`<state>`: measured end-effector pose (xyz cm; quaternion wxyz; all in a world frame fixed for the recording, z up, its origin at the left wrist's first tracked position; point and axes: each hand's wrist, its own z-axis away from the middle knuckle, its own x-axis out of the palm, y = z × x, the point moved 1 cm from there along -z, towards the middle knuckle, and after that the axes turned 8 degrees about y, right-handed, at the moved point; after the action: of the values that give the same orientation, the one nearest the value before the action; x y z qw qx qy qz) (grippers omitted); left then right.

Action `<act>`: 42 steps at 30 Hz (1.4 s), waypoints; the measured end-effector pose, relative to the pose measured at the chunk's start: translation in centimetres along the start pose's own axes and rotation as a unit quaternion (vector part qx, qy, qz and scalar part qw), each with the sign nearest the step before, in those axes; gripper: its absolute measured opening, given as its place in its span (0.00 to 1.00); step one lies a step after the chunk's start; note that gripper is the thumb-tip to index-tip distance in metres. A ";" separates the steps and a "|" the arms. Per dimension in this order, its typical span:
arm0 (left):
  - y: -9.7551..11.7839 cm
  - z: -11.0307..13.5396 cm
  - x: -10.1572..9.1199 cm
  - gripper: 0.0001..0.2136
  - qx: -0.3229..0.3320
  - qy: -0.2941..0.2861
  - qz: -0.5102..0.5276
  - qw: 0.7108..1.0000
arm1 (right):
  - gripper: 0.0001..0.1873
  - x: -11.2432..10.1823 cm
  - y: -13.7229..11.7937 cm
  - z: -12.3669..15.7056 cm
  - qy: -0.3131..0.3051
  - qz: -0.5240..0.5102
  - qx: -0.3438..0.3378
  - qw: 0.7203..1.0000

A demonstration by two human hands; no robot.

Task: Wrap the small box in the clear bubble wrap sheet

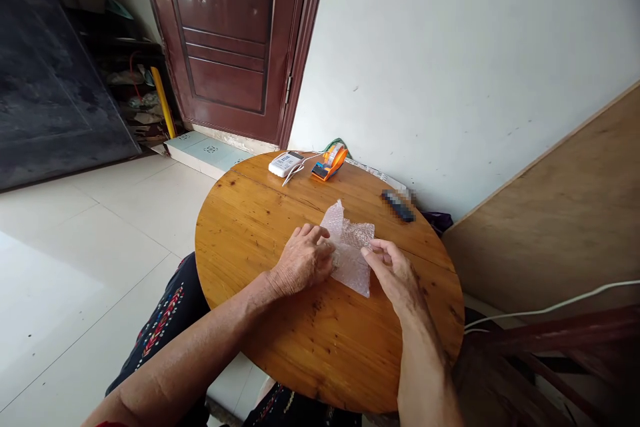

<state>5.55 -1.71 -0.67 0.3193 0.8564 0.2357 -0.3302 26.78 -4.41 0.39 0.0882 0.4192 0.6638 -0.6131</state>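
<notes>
A sheet of bubble wrap lies on the round wooden table, a little toward the far side of its middle, with one part folded over and a pointed flap standing up at the far end. The left hand rests at the sheet's left side, its fingers bent over that edge; whether they close on the plastic, or on anything beneath them, I cannot tell. The right hand comes in from the other side, and its thumb and forefinger pinch the right edge of the wrap between their tips. Beyond the sheet, near the table's far rim, an orange tape dispenser stands just beside a white device with a thin white cord (there is print on its top, too small to read). A dark, narrow object, blurred into blocks, lies farther right, well apart from the dispenser. Behind the table are a dark red door and a pale wall, with a wooden panel to the right.
</notes>
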 end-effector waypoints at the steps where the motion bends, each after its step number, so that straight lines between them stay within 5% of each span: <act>1: -0.1 0.0 0.2 0.08 0.008 0.001 0.011 1.000 | 0.29 -0.2 0.1 0.0 -0.007 0.013 0.022 1.000; 10: -0.4 0.0 0.7 0.08 0.016 0.009 0.069 0.997 | 0.45 -0.6 0.4 0.9 -0.046 0.116 0.062 0.990; 18: -0.3 -0.1 1.1 0.08 0.037 0.004 0.070 0.997 | 0.40 1.8 0.0 1.8 -0.018 -0.028 0.028 0.999; 24: -0.3 -0.2 1.0 0.08 0.029 0.001 0.024 0.999 | 0.39 2.7 -1.8 2.1 0.020 -0.190 0.035 0.981; 36: 0.0 -0.5 1.0 0.10 -0.005 -0.021 0.070 0.997 | 0.44 3.7 -5.5 2.4 0.002 -0.209 0.025 0.978; 42: -0.1 -0.3 1.1 0.23 -0.091 0.008 0.139 0.986 | 0.38 3.4 -5.5 2.8 -0.049 -0.195 0.058 0.978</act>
<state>6.40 -1.19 -1.33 0.4369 0.8508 0.1464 -0.2528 19.88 -4.84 1.65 -0.0250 0.2560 0.6909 -0.6756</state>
